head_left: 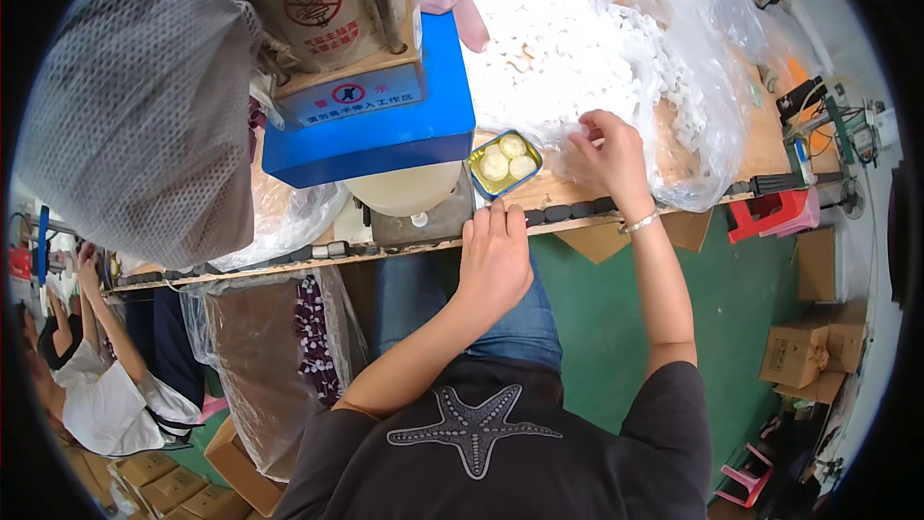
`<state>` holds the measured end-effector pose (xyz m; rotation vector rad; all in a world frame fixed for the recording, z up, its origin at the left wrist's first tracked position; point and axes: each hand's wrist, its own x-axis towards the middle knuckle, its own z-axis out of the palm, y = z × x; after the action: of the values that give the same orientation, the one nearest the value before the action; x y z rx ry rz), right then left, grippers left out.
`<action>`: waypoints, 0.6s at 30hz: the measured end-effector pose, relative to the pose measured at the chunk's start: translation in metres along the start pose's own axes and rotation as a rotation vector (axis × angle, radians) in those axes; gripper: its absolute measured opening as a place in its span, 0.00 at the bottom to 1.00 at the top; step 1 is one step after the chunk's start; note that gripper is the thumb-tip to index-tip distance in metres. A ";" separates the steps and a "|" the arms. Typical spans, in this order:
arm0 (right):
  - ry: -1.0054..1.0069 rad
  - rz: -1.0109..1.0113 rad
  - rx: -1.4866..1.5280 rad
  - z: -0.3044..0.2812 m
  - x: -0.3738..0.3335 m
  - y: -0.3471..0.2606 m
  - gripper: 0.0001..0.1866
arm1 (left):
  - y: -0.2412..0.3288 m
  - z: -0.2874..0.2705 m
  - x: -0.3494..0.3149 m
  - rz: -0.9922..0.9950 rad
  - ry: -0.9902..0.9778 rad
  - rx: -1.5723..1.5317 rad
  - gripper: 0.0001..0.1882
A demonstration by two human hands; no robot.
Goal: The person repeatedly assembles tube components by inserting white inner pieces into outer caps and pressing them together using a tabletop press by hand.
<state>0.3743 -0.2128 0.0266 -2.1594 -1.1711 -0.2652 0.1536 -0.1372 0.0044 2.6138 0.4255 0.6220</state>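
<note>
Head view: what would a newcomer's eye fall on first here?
Probably the bright heap of small white pieces on the bench, at the top centre, with the big blue block just left of it. Next, perhaps, the small tin of round pale pieces near the bench's front edge, just beyond the left hand and to the left of the right hand.

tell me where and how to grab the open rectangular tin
Probably pinch the open rectangular tin by its right wall, coming from the right, since the blue machine housing crowds its left and pale round pieces lie inside.
</note>
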 end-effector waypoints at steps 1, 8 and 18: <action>-0.021 0.022 0.191 0.001 0.005 -0.014 0.11 | 0.001 -0.002 0.000 -0.013 -0.007 0.018 0.18; -0.384 -0.379 0.263 0.017 0.040 -0.040 0.09 | 0.001 -0.008 0.003 -0.060 -0.058 0.045 0.17; -0.516 -0.337 0.084 0.012 0.008 -0.030 0.08 | 0.005 -0.011 0.004 0.127 -0.050 -0.054 0.18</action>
<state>0.3532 -0.1883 0.0351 -2.0041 -1.8026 0.2134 0.1522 -0.1362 0.0169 2.6135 0.2262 0.5992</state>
